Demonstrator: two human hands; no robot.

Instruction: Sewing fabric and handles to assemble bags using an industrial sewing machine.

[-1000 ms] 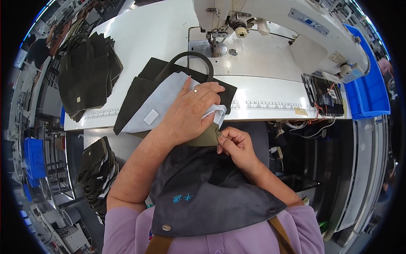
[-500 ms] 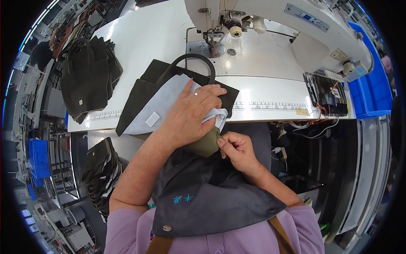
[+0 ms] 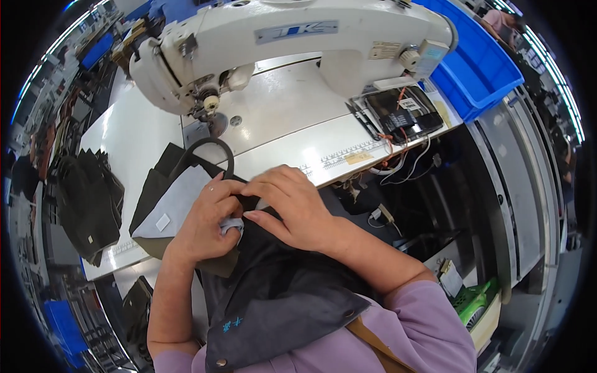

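Observation:
A dark handbag piece [image 3: 150, 194] with an arched handle [image 3: 229, 155] lies at the table's front edge, partly over my lap. Its pale grey lining [image 3: 180, 198] faces up and bears a small white label [image 3: 163, 222]. My left hand [image 3: 214, 217] is closed on the bag, with bunched lining between thumb and fingers. Olive fabric [image 3: 221, 265] hangs below that hand. Against its fingertips, my right hand [image 3: 292, 208] pinches the bag's right edge with curled fingers. The fingers cover the exact spot gripped.
A white sewing machine [image 3: 298, 31] stands on the table behind the bag. Similar dark bag pieces [image 3: 90, 208] are stacked at left, with another pile [image 3: 137, 304] lower down. A dark tray [image 3: 404, 115] and a blue bin [image 3: 476, 68] are at right.
The view has swung right. My right hand has moved up from the olive fabric's lower corner to the bag's edge beside my left hand, which stays closed on the bag.

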